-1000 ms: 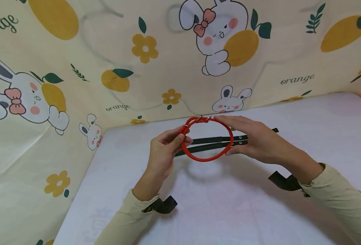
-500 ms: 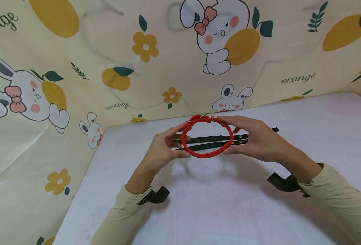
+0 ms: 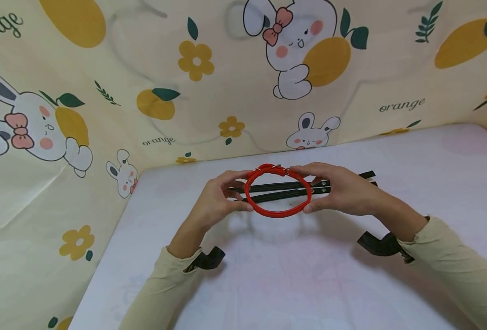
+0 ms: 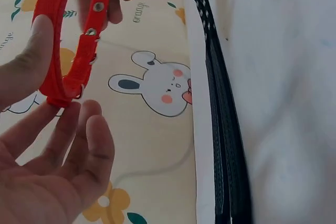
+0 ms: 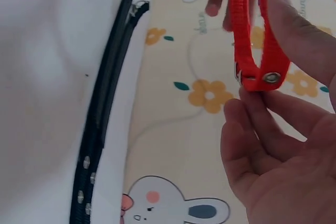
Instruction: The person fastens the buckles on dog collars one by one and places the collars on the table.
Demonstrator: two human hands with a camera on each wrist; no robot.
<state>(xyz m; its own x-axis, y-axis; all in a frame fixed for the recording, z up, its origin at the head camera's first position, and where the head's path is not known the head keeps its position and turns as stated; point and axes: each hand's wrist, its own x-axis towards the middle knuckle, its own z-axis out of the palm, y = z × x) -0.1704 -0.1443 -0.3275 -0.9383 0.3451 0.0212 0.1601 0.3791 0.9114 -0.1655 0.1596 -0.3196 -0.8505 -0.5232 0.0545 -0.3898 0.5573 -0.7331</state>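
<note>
A red collar [image 3: 278, 214] with metal eyelets and a buckle is buckled into a loop and held above the table. My left hand [image 3: 214, 199] pinches its left side between thumb and fingers. On the right side, my right hand [image 3: 346, 190] pinches it the same way. In the left wrist view, the thumb presses the collar's [image 4: 50, 61] band while fingertips touch its lower edge. An eyelet and a metal ring show on the collar [image 5: 273, 35] in the right wrist view. Two black straps [image 3: 280, 185] with eyelets lie behind the loop, partly hidden by both hands.
The white table [image 3: 276, 284] carries the shadows of the arms and loop. A cream backdrop [image 3: 210, 101] printed with rabbits and oranges rises behind the table and along its left. Black bands [image 3: 377, 244] stick out from both sleeves at the wrists.
My left hand has shifted its grip, its thumb moving from the collar's upper left to its lower left. The loop has turned slightly, then sunk a little. My right hand has barely moved.
</note>
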